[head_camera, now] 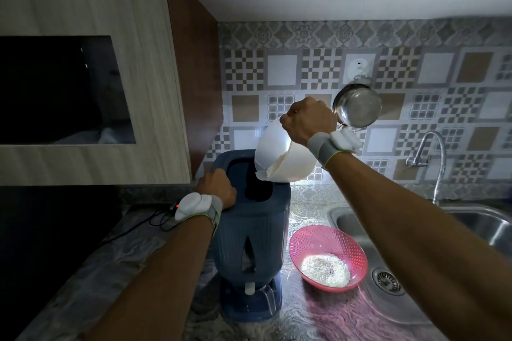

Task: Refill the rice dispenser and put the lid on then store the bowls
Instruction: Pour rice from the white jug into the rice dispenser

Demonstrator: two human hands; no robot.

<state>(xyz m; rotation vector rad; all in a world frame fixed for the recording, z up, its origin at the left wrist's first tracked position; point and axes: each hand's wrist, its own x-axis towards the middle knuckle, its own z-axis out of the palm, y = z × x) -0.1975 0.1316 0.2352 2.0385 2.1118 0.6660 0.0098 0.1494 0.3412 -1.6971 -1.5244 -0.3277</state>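
A tall dark blue rice dispenser point(249, 243) stands on the counter with its top opening uncovered. My left hand point(217, 187) grips the dispenser's top left rim. My right hand point(307, 119) holds a white bowl point(282, 156) tilted steeply over the opening, with white rice gathered at its lower lip. A pink bowl point(328, 256) with rice in its bottom sits on the counter to the right of the dispenser. I see no lid.
A steel sink point(415, 243) with a drain lies to the right, a tap point(432, 152) above it. A steel pot point(357, 105) hangs on the tiled wall behind my right hand. A wooden cabinet point(83, 77) with a dark opening fills the left. Black cables point(155, 220) lie by the dispenser.
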